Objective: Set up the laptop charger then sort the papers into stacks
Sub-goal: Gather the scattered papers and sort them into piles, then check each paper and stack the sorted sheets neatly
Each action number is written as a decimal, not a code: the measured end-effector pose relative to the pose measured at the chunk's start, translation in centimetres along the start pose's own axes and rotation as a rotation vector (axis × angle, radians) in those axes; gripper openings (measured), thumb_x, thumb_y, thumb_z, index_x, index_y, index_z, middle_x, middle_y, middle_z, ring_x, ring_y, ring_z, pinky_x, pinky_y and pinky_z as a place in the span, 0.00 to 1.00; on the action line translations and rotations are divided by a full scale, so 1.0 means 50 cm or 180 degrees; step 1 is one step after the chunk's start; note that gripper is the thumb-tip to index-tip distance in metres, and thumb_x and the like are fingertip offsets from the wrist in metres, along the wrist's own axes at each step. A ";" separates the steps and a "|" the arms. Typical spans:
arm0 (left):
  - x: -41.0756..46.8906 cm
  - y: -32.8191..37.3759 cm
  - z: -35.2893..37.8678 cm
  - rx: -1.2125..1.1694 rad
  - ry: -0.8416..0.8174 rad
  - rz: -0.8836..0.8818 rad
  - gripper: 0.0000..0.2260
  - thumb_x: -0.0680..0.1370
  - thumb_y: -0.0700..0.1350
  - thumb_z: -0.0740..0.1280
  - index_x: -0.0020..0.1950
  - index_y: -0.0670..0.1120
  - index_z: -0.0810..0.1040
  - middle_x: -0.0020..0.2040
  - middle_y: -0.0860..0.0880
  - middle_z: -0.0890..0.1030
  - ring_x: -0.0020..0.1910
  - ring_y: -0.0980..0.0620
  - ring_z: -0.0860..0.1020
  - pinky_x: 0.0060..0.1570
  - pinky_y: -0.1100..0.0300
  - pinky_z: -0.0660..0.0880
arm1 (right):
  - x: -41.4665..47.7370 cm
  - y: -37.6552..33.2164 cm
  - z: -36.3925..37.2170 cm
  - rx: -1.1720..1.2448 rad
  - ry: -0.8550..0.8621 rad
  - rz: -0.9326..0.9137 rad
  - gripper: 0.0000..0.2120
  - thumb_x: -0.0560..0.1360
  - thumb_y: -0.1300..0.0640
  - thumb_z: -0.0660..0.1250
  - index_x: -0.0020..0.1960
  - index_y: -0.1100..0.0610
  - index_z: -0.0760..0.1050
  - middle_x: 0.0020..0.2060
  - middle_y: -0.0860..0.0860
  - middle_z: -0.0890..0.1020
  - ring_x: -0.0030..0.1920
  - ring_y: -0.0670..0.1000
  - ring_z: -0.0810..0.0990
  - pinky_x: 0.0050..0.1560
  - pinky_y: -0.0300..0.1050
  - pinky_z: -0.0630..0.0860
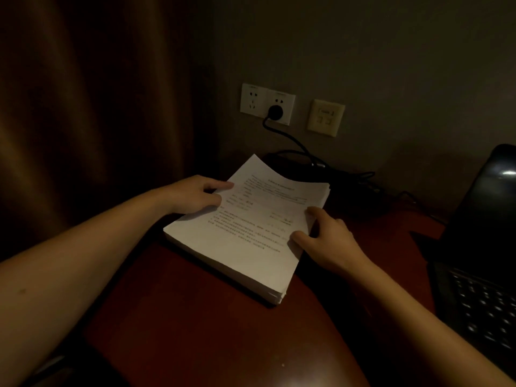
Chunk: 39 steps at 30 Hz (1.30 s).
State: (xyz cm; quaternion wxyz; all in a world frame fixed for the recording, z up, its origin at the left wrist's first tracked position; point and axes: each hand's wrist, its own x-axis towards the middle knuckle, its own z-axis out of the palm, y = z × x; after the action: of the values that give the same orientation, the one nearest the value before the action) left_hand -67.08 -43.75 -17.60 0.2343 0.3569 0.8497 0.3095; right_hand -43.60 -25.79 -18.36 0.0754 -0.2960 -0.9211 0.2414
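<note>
On the near counter: dark red-brown wood (195,325), dimly lit, with both bare forearms reaching in over it from the bottom corners.
Paper stack: a thick white paper stack (245,255) lies flat on the middle of the counter, turned at an angle so one corner points back at the person; printed lines run across the upper face, too small to read.
Right grip: the right grip (326,236) sits at the stack's right edge, thumb laid on the top face and the other fingers curled down against the side of the pile, clasping that edge.
Left grip: the left grip (195,194) is at the stack's left edge, fingers curled, pinching the margin of the top sheet (259,177), whose far end curls up off the pile.
Laptop: an open black laptop (485,275) stands on the counter at the right, well apart from the papers, keys faintly lit, screen dark.
Cable: a black cable (296,143) loops over the back of the counter behind the stack; the dark shapes there are too dim to make out.
Plug: a black plug (275,110) is seated in the right half of the white wall socket (252,100).
Beige plate: a beige plate (326,117) sits just beside the socket.
Curtain: a brown curtain (83,107) hangs at far left.
</note>
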 end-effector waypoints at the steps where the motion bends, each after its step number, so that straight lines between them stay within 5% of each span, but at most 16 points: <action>1: 0.003 -0.001 -0.002 0.0014 -0.0002 0.0006 0.24 0.82 0.45 0.64 0.75 0.63 0.67 0.64 0.55 0.72 0.52 0.60 0.76 0.45 0.67 0.75 | 0.000 -0.004 0.002 -0.0092 0.0012 -0.0026 0.35 0.75 0.42 0.67 0.77 0.51 0.60 0.65 0.51 0.75 0.60 0.56 0.77 0.62 0.59 0.77; 12: 0.012 -0.002 -0.005 0.0325 -0.0091 -0.0002 0.22 0.83 0.47 0.61 0.76 0.62 0.65 0.70 0.53 0.69 0.56 0.58 0.74 0.46 0.69 0.71 | 0.010 -0.005 0.013 -0.0757 0.0091 0.0135 0.31 0.78 0.35 0.60 0.76 0.47 0.62 0.65 0.54 0.72 0.64 0.56 0.70 0.64 0.55 0.67; 15: 0.009 0.006 0.005 0.0620 0.0034 0.0080 0.23 0.84 0.47 0.61 0.78 0.58 0.63 0.78 0.51 0.61 0.69 0.51 0.68 0.61 0.63 0.67 | 0.004 -0.012 0.016 -0.0943 0.0090 0.0187 0.33 0.77 0.31 0.56 0.77 0.45 0.60 0.70 0.56 0.68 0.69 0.59 0.66 0.68 0.57 0.65; 17: 0.004 0.014 0.013 0.1030 0.0113 0.0014 0.25 0.83 0.50 0.61 0.80 0.59 0.59 0.82 0.50 0.52 0.78 0.46 0.56 0.75 0.52 0.56 | -0.002 -0.012 0.015 -0.0983 0.0058 0.0206 0.35 0.77 0.28 0.52 0.78 0.44 0.58 0.76 0.56 0.62 0.76 0.61 0.58 0.73 0.63 0.57; 21: -0.022 0.056 0.037 0.1879 0.0141 0.0133 0.28 0.83 0.61 0.56 0.81 0.61 0.50 0.82 0.49 0.44 0.81 0.46 0.43 0.76 0.44 0.42 | -0.023 0.002 -0.008 -0.1139 0.0003 0.0302 0.39 0.76 0.25 0.45 0.81 0.43 0.48 0.82 0.55 0.47 0.81 0.61 0.41 0.76 0.69 0.40; 29: -0.088 0.232 0.164 0.2421 0.0119 0.0738 0.29 0.82 0.64 0.53 0.81 0.60 0.49 0.82 0.47 0.43 0.81 0.45 0.42 0.77 0.43 0.44 | -0.129 0.088 -0.120 -0.1430 -0.0040 0.0613 0.39 0.77 0.26 0.44 0.81 0.46 0.53 0.82 0.55 0.50 0.81 0.61 0.43 0.77 0.70 0.42; 39: -0.157 0.528 0.475 0.2547 -0.0372 0.1570 0.30 0.82 0.64 0.54 0.82 0.58 0.48 0.82 0.47 0.43 0.81 0.45 0.40 0.77 0.42 0.44 | -0.352 0.363 -0.285 -0.1666 0.0241 0.1159 0.38 0.78 0.27 0.46 0.82 0.46 0.51 0.82 0.54 0.50 0.81 0.60 0.43 0.77 0.69 0.41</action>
State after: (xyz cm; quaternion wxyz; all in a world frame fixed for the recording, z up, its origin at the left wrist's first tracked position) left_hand -35.21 -26.50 -14.50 0.0452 0.6271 0.7774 -0.0164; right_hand -16.02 -17.48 -14.76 -0.0135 -0.4740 -0.8804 -0.0053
